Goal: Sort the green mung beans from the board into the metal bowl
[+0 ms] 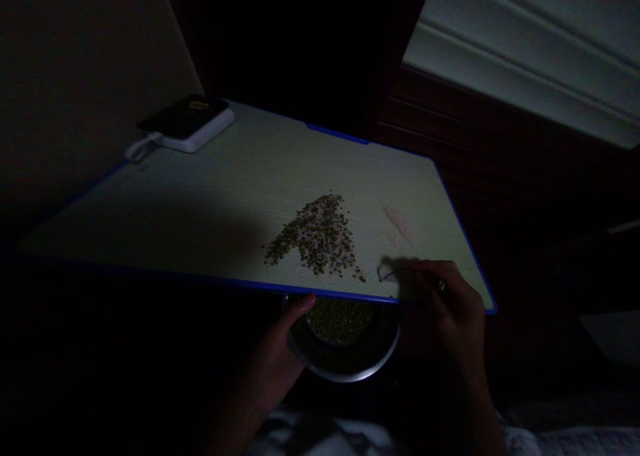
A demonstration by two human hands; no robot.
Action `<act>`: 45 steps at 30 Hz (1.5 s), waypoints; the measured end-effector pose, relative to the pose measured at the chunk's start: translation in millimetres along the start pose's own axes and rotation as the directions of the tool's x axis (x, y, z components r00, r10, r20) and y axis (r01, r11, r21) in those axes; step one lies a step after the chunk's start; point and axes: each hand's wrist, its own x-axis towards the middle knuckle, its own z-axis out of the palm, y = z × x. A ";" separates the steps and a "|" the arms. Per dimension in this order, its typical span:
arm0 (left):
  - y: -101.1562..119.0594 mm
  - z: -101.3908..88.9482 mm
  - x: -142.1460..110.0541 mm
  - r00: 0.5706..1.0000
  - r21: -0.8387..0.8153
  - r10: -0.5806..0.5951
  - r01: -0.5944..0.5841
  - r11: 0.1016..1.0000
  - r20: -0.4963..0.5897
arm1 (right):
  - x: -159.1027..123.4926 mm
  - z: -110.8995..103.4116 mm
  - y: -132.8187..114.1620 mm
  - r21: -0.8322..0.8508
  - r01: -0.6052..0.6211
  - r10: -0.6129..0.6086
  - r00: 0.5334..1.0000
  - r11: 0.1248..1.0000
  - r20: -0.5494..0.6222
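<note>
My left hand [287, 343] grips the left rim of a round metal bowl [350, 377], its thumb laid over the edge. Small green beans or seeds [340, 321] fill the bowl's inside, which sits just under the near edge of a pale board [240, 189] with blue edging. My right hand [453, 296] is closed on a thin spoon-like metal utensil [400, 270]. The utensil's tip touches or hovers just over the board, beside a few stray grains. A loose pile of greenish seeds [320, 236] is spread left of that tip. Farther right lies a pale pinkish streak of fine grains [399, 223].
A white device with a strap loop [213, 128] sits at the board's far left corner, a dark flat object [183, 115] on top of it. A wall [90, 76] rises at left. Dark wood panelling [420, 119] and pale slats [525, 49] are behind. The scene is very dim.
</note>
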 end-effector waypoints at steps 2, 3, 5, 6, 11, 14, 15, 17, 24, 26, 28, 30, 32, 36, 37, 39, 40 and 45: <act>-0.1 -0.5 -0.3 1.000 0.010 -0.016 0.016 1.000 0.004 | 1.4 0.6 0.3 -0.010 0.010 -0.010 1.000 1.000 0.000; -0.2 -0.9 -0.5 1.000 0.015 -0.024 0.024 1.000 -0.001 | 2.0 0.9 -0.1 -0.009 0.012 -0.012 1.000 1.000 0.002; -0.5 -1.4 -1.4 0.999 0.014 -0.032 0.032 0.999 -0.001 | 1.8 1.4 -2.6 -0.002 0.008 -0.008 1.000 1.000 0.016; -0.6 -1.4 -2.1 0.999 0.013 -0.034 0.034 0.999 0.004 | 0.7 1.8 -4.7 0.002 0.000 0.000 1.000 1.000 0.028; -0.2 2.8 -5.6 0.996 0.046 -0.085 0.085 0.995 -0.012 | -12.9 3.7 -20.4 0.036 -0.010 0.008 0.998 0.999 0.063; 0.4 6.3 -7.2 0.995 0.046 -0.093 0.094 0.994 -0.018 | -21.3 3.9 -29.0 0.036 0.016 -0.018 0.998 0.999 0.063; 0.5 6.8 -7.5 0.995 0.048 -0.098 0.099 0.994 -0.015 | -23.1 3.6 -31.1 0.030 0.025 -0.027 0.998 0.999 0.064; 0.9 6.3 -7.9 0.995 0.067 -0.097 0.098 0.993 -0.018 | -25.2 2.5 -33.5 0.019 0.026 -0.027 0.997 0.999 0.070; 4.9 0.4 -6.2 0.999 0.059 -0.046 0.047 0.997 -0.018 | -25.9 3.7 -29.0 -0.046 -0.042 0.044 0.999 0.998 0.028; 6.5 1.5 -6.9 0.999 0.036 -0.052 0.052 0.998 -0.017 | -23.5 7.5 -28.0 -0.055 -0.032 0.034 0.999 0.998 0.036; 7.9 3.3 -8.4 0.998 0.020 -0.059 0.059 0.998 -0.015 | -18.8 12.2 -27.7 -0.067 -0.021 0.024 0.999 0.998 0.036; 9.1 5.0 -10.1 0.998 0.022 -0.061 0.062 0.998 -0.031 | -12.5 16.3 -27.2 -0.082 -0.006 0.008 1.000 0.997 0.024; 10.1 5.2 -11.4 0.998 0.027 -0.054 0.055 0.998 -0.043 | -6.6 18.6 -26.1 -0.087 0.019 -0.018 1.000 0.996 0.019; 11.8 1.4 -10.7 0.998 0.002 -0.060 0.060 0.998 -0.035 | -1.1 16.2 -23.9 -0.079 0.053 -0.052 0.999 0.995 0.014; 12.2 0.2 -10.0 0.997 -0.008 -0.064 0.064 0.998 -0.037 | -1.2 14.8 -24.1 -0.072 0.051 -0.050 0.999 0.996 0.008; 12.7 -1.4 -8.4 0.997 -0.025 -0.069 0.068 0.997 -0.039 | -2.9 12.5 -25.9 -0.051 0.041 -0.041 0.999 0.998 0.000; 12.9 -1.6 -7.8 0.997 -0.031 -0.071 0.070 0.997 -0.038 | -4.1 12.0 -27.1 -0.043 0.041 -0.041 0.999 0.998 0.005; 14.1 1.4 -8.3 0.997 -0.045 -0.063 0.061 0.997 -0.040 | -8.1 16.8 -30.7 -0.049 0.066 -0.064 0.997 0.997 0.033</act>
